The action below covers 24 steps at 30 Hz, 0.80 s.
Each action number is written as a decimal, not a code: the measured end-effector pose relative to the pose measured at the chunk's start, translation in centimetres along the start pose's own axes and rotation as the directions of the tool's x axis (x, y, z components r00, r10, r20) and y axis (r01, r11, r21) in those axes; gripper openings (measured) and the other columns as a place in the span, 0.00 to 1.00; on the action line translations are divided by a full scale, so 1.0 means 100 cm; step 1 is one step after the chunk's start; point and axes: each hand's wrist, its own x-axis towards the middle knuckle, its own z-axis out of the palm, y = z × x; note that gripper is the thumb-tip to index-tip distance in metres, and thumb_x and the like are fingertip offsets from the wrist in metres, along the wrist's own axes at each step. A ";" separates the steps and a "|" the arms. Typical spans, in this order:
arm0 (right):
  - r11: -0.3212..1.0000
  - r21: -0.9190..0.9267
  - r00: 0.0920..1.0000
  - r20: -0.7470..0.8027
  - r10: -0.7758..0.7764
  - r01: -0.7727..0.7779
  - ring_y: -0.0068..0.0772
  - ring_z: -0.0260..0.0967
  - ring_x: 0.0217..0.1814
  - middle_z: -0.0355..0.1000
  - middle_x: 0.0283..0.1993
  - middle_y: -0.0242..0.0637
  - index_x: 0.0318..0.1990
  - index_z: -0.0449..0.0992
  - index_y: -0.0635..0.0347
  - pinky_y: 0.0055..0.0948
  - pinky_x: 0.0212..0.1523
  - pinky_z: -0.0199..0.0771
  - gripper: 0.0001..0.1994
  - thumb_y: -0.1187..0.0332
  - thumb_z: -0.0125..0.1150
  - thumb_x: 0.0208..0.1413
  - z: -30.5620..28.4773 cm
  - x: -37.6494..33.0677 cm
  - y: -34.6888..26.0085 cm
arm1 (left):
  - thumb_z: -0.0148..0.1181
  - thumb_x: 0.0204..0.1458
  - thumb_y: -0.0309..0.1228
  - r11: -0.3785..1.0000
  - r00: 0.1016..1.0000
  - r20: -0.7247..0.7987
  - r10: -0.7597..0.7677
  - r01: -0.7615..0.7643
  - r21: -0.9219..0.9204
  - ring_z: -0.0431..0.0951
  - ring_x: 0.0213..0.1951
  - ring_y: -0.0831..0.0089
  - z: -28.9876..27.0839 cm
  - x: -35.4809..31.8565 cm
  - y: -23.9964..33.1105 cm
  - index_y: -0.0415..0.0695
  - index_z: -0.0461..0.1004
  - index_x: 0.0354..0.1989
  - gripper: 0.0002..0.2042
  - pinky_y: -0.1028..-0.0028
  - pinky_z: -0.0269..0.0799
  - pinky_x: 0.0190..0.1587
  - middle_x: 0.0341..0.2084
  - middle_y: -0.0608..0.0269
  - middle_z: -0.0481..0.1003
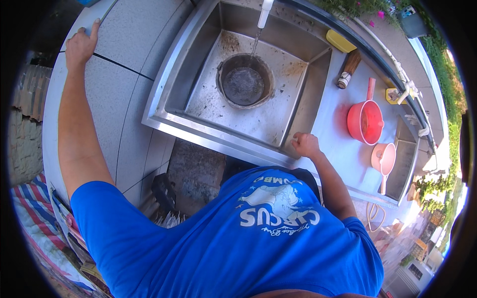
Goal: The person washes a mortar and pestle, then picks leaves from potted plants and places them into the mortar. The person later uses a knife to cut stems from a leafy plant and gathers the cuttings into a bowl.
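One bucket (269,82) may overflow from running water (256,42); your left hand (82,47) lies spread, right hand (305,145) curled (its grip I cannot tell).

sink (283,111): bright daylight, soft glare on steel, walls darker
bench (124,42): pale, fairly even light, tile joints bowed by fisheye
gap under sink (196,161): shaded, dim
greenery (437,57): patchy overexposure, detail soft
frame edges: black vignette, heavy curvature
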 end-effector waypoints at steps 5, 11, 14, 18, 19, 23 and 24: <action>1.000 0.012 1.000 0.002 0.010 -0.010 0.48 0.81 0.38 0.82 0.32 0.41 0.43 0.83 0.52 0.45 0.43 0.80 0.14 0.55 0.62 0.56 -0.001 0.000 -0.001 | 0.39 0.59 0.69 0.999 1.000 -0.017 0.020 -0.021 -0.030 0.79 0.51 0.40 0.001 0.001 -0.004 0.33 0.78 0.54 0.44 0.51 0.72 0.58 0.44 0.34 0.79; 1.000 0.013 1.000 -0.006 -0.001 0.001 0.50 0.80 0.39 0.82 0.35 0.45 0.43 0.83 0.53 0.45 0.44 0.80 0.14 0.55 0.62 0.56 -0.003 -0.002 -0.002 | 0.38 0.58 0.70 0.999 0.999 -0.004 0.040 -0.040 -0.004 0.77 0.55 0.39 0.011 0.006 -0.011 0.37 0.76 0.57 0.44 0.51 0.70 0.61 0.48 0.35 0.78; 1.000 0.007 1.000 0.004 -0.003 0.003 0.50 0.80 0.39 0.82 0.36 0.45 0.43 0.83 0.53 0.45 0.44 0.80 0.14 0.55 0.62 0.57 -0.005 -0.001 -0.003 | 0.37 0.58 0.70 0.999 0.999 0.013 0.046 -0.046 0.023 0.75 0.57 0.40 0.024 0.012 -0.025 0.39 0.75 0.60 0.44 0.50 0.69 0.62 0.50 0.37 0.78; 1.000 0.005 1.000 0.006 0.012 -0.012 0.51 0.80 0.40 0.81 0.35 0.45 0.44 0.83 0.53 0.46 0.44 0.80 0.15 0.55 0.62 0.57 -0.005 0.000 -0.003 | 0.36 0.58 0.70 0.999 0.999 0.015 0.039 -0.039 0.021 0.76 0.57 0.41 0.022 0.012 -0.020 0.39 0.75 0.60 0.45 0.50 0.69 0.62 0.51 0.37 0.78; 1.000 0.005 1.000 0.003 0.016 -0.016 0.51 0.80 0.40 0.81 0.36 0.45 0.44 0.83 0.53 0.46 0.44 0.80 0.15 0.55 0.62 0.57 -0.005 0.000 -0.003 | 0.36 0.58 0.71 0.999 0.999 0.022 0.031 -0.031 0.015 0.76 0.57 0.41 0.020 0.011 -0.016 0.39 0.75 0.60 0.45 0.50 0.69 0.62 0.51 0.37 0.78; 1.000 0.026 1.000 0.006 0.014 -0.014 0.51 0.80 0.41 0.81 0.36 0.46 0.44 0.83 0.53 0.46 0.45 0.80 0.15 0.55 0.62 0.57 -0.005 0.000 -0.002 | 0.36 0.58 0.70 0.999 0.999 0.041 0.036 -0.038 0.036 0.76 0.57 0.41 0.020 0.014 -0.020 0.38 0.75 0.60 0.45 0.51 0.69 0.62 0.52 0.37 0.77; 1.000 0.025 1.000 0.014 0.018 -0.018 0.51 0.80 0.41 0.81 0.37 0.46 0.44 0.83 0.53 0.46 0.45 0.80 0.15 0.55 0.62 0.57 -0.007 -0.001 -0.004 | 0.36 0.58 0.70 0.999 0.999 0.040 0.036 -0.037 0.034 0.76 0.57 0.42 0.019 0.013 -0.020 0.37 0.75 0.60 0.45 0.51 0.69 0.62 0.52 0.37 0.77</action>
